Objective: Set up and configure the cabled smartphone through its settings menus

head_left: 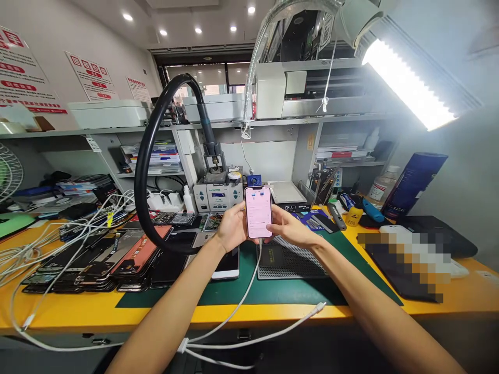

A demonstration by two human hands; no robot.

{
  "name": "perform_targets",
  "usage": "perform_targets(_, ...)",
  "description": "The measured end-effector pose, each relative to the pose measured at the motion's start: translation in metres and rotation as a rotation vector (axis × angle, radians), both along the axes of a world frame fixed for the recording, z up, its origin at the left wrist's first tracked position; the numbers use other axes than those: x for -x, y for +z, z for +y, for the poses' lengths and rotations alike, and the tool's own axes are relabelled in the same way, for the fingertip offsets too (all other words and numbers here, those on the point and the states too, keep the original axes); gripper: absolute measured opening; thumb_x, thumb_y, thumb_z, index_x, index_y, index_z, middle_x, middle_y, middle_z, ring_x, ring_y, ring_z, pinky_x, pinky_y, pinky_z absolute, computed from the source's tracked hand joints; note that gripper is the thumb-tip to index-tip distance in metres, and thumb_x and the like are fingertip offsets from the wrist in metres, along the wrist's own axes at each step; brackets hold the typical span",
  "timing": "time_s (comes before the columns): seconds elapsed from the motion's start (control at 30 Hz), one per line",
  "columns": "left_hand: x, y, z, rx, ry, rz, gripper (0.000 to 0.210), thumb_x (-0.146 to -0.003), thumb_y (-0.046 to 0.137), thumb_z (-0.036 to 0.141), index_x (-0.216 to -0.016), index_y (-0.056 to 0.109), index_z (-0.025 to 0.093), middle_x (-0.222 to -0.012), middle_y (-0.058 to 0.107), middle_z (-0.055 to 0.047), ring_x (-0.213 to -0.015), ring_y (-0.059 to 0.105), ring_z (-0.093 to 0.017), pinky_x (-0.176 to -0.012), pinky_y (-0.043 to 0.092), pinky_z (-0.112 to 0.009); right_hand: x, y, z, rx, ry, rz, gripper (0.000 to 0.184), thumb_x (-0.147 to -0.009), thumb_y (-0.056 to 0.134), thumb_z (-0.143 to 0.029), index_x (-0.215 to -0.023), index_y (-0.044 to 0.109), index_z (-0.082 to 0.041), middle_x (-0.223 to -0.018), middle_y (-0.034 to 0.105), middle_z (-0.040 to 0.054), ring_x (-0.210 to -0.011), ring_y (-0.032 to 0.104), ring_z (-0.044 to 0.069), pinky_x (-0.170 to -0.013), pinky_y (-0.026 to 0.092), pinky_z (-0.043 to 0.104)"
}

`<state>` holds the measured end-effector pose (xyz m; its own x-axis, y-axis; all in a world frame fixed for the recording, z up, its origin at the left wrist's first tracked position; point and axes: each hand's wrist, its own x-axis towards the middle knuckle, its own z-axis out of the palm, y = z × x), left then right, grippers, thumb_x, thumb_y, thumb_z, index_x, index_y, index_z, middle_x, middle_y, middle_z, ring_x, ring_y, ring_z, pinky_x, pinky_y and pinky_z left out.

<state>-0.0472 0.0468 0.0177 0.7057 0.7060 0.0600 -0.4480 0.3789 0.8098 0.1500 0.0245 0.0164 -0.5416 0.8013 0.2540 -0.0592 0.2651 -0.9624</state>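
A smartphone (258, 210) with a lit, pinkish screen stands upright above the workbench, between my two hands. My left hand (233, 227) is wrapped round its left side, fingers partly hidden behind it. On the other side, my right hand (291, 227) grips the right edge, and its thumb lies over the lower right of the screen. A white charging cable (249, 285) runs down from the phone's bottom end to a splitter (183, 345) at the bench's front. Below the phone are a green mat (296, 296) and a perforated metal plate (306, 267).
Stacked phone screens and parts (97, 259) cover the left, beside tangled white cables (31, 249). A black hose (141, 171) arches from the soldering station (219, 196). Bottles and tools, including a yellow bottle (354, 215), stand right. A bright lamp (409, 85) hangs above.
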Motion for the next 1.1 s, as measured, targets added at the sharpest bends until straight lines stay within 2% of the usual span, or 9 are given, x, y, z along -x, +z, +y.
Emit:
perform_targets(0.17, -0.0004, 0.001, -0.0017, 0.028, 0.003, -0.017, 0.059, -0.101, 0.032, 0.048, -0.126, 0.065, 0.006, -0.094, 0.073, -0.021, -0.069, 0.069, -0.028, -0.059, 0.055, -0.037, 0.0, 0.0, -0.0006, 0.012, 0.002, 0.007, 0.052, -0.081, 0.064, -0.015, -0.131, 0.052, -0.024, -0.11, 0.069, 0.0056, -0.09, 0.067, 0.021, -0.065, 0.06, 0.032)
perform_targets(0.37, 0.0003, -0.0018, 0.0004, 0.022, -0.006, -0.015, 0.062, -0.101, 0.029, 0.048, -0.126, 0.065, 0.005, -0.097, 0.073, -0.023, -0.072, 0.071, -0.03, -0.058, 0.056, -0.039, 0.0013, 0.0015, -0.0027, 0.045, 0.003, 0.046, 0.058, -0.077, 0.065, -0.013, -0.132, 0.049, -0.025, -0.122, 0.066, 0.0069, -0.093, 0.068, 0.022, -0.064, 0.06, 0.032)
perform_targets(0.57, 0.0013, -0.0035, 0.0021, 0.001, 0.016, 0.026, 0.063, -0.101, 0.028, 0.049, -0.128, 0.064, 0.005, -0.102, 0.072, -0.024, -0.08, 0.071, -0.035, -0.056, 0.057, -0.042, 0.0008, -0.0001, -0.0012, 0.059, -0.005, 0.037, 0.061, -0.074, 0.064, -0.01, -0.131, 0.049, -0.023, -0.114, 0.069, 0.007, -0.091, 0.069, 0.023, -0.065, 0.059, 0.033)
perform_targets(0.9, 0.001, -0.0025, 0.0018, -0.01, 0.03, 0.046, 0.062, -0.101, 0.029, 0.05, -0.13, 0.062, 0.006, -0.104, 0.072, -0.025, -0.084, 0.071, -0.036, -0.057, 0.057, -0.042, 0.0007, -0.0016, 0.0002, 0.055, 0.019, 0.044, 0.059, -0.078, 0.061, -0.01, -0.133, 0.048, -0.023, -0.119, 0.068, 0.0075, -0.088, 0.071, 0.022, -0.065, 0.06, 0.033)
perform_targets(1.1, 0.0008, -0.0021, 0.0013, -0.017, 0.027, 0.037, 0.062, -0.101, 0.03, 0.051, -0.13, 0.063, 0.007, -0.106, 0.072, -0.023, -0.081, 0.071, -0.034, -0.055, 0.056, -0.04, -0.0001, -0.0025, 0.0023, 0.057, 0.005, 0.029, 0.057, -0.078, 0.062, -0.011, -0.132, 0.049, -0.022, -0.115, 0.069, 0.0079, -0.088, 0.07, 0.022, -0.065, 0.06, 0.033)
